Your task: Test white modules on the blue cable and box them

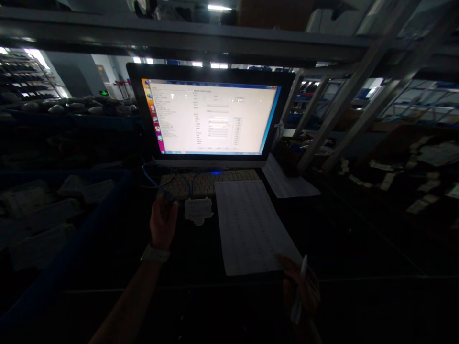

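Dim workstation seen from above, w/ a person's two bare hands in view. The left grip (163, 222) sits near the middle of the dark surface (358, 248), fingers clenched on the end of a blue cable (154, 179), which loops back toward the monitor. There is a pale band (155, 253) on that wrist. Just right of this grip, apart from it, lies a small white device (198, 209), touching the front edge of the keyboard (208, 181).

The right grip (311, 291) is at the surface's near edge, grasping a white pen (304, 267) held roughly upright. Its fingertips rest at the near right corner of a printed sheet (247, 224). The sheet lies flat, running from the keyboard's right half toward the person; the text is too small to read.

At the back edge a lit monitor (211, 117) shows a form window, details blurred. A second paper (287, 181) lies just right of the keyboard, by the monitor's lower right corner. A blue bin (53, 267) w/ pale packets stands along the left side. A metal shelf frame (215, 43) spans overhead.
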### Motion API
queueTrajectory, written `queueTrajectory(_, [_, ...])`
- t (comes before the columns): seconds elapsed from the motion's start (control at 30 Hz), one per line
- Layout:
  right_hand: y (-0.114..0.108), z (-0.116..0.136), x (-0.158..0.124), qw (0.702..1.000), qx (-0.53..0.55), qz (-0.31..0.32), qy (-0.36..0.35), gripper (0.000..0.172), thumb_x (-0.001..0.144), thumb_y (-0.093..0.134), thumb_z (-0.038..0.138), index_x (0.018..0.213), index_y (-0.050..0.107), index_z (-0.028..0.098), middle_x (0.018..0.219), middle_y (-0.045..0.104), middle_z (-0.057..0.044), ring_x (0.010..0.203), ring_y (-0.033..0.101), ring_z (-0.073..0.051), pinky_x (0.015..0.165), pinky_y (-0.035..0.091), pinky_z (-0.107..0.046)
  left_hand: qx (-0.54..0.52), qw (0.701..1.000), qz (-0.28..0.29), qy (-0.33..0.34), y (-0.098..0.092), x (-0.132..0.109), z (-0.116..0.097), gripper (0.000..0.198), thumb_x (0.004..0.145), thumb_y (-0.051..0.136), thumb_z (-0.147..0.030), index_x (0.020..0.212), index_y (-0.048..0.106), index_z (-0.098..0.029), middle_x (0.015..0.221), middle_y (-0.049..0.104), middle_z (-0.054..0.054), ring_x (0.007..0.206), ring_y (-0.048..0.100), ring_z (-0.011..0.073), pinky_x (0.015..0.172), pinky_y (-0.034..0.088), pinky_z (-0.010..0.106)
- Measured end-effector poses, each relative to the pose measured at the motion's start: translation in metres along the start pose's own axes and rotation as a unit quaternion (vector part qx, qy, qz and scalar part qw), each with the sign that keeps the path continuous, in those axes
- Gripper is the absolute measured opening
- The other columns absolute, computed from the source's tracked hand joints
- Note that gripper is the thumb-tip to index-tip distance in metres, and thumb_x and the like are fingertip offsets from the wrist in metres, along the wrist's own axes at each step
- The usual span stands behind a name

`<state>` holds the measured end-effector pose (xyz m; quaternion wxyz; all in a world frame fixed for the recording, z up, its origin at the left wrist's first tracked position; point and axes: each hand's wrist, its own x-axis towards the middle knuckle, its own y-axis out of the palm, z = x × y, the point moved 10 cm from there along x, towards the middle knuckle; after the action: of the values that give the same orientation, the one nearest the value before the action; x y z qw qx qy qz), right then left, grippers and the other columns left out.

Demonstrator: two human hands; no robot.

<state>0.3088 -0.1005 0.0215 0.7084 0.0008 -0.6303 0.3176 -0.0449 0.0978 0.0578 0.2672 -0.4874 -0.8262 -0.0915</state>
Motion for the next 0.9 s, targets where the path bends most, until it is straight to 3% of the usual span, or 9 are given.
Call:
queueTrajectory(0.2, [0.0025, -0.0023, -0.0026, 1.0, -0.007, 0.01, 0.01, 0.012, 0.087, 0.046, 0.026, 0.086, 0.054, 0.017, 0.093, 0.071, -0.01, 0.089, 0.066, -0.024, 0.084, 0.046, -0.042, -0.006, 1.0, 0.01, 0.001, 0.0007, 0.0001, 0.0006, 0.04, 0.072, 0.063, -0.035, 0.105, 0.052, -0.016, 0.093, 0.065, 0.008, 0.082, 0.065, 0.0177, 0.07, 0.055, 0.031])
queueTrajectory(0.57, [0.0009, 0.0029, 0.003, 1.0, -0.022, -0.002, -0.002, 0.013, 0.088, 0.044, 0.026, 0.084, 0.053, 0.017, 0.089, 0.071, -0.01, 0.086, 0.067, -0.023, 0.081, 0.047, -0.041, -0.006, 1.0, 0.005, -0.01, -0.0001, 0.0005, 0.005, 0.044, 0.07, 0.063, -0.04, 0.105, 0.052, -0.017, 0.093, 0.066, 0.008, 0.082, 0.065, 0.019, 0.069, 0.055, 0.033])
queueTrajectory(0.9, [0.0004, 0.0034, 0.0049, 1.0, -0.025, 0.001, 0.001, 0.013, 0.088, 0.044, 0.025, 0.085, 0.054, 0.018, 0.089, 0.071, -0.009, 0.087, 0.066, -0.023, 0.082, 0.046, -0.041, 0.008, 1.0, 0.005, -0.007, -0.0012, -0.0004, -0.0029, 0.042, 0.071, 0.063, -0.037, 0.106, 0.053, -0.016, 0.096, 0.065, 0.009, 0.085, 0.065, 0.0189, 0.07, 0.055, 0.031])
